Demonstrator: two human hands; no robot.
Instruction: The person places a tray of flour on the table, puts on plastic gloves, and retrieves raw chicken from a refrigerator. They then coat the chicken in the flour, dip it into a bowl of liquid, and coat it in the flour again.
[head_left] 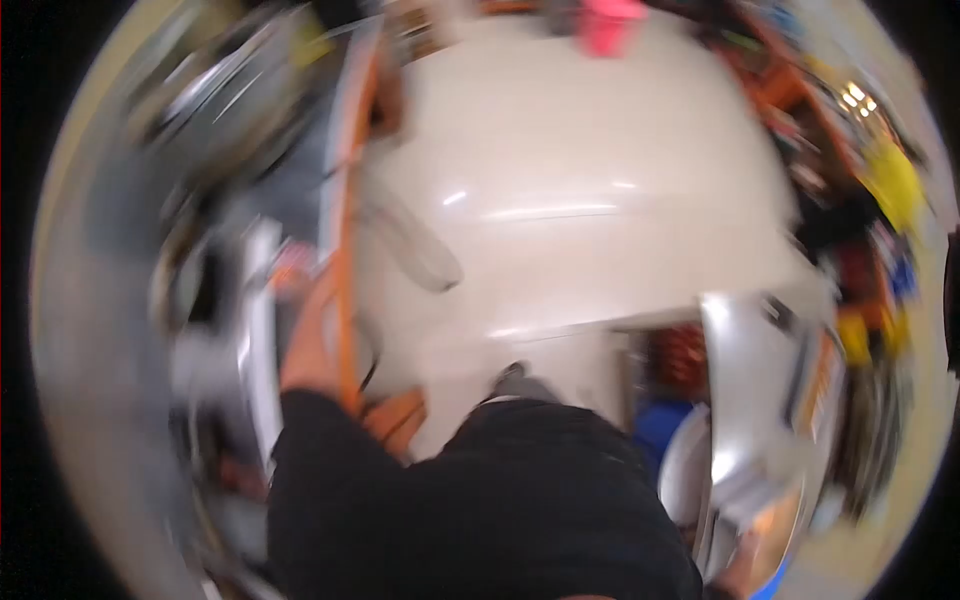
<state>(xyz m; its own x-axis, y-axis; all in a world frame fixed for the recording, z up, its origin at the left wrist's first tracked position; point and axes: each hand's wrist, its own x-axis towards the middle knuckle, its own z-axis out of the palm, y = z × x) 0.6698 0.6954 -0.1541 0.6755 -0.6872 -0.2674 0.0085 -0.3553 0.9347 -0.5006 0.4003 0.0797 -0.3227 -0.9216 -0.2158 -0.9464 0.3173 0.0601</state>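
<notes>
Smeared by motion, my left hand reaches forward from a black sleeve at the left, beside the orange edge of a grey bench. Its fingers are too blurred to read, and a pinkish-white item lies near them. At the bottom right, my right hand is partly in view, next to a tan, curved object on or beside a shiny metal surface. Its fingers are blurred, and I cannot make out what it holds.
Pale floor lies ahead. A pink object stands far off. Orange-edged shelving with mixed items and a yellow thing runs along the right. Near my legs are a blue item and a round white one.
</notes>
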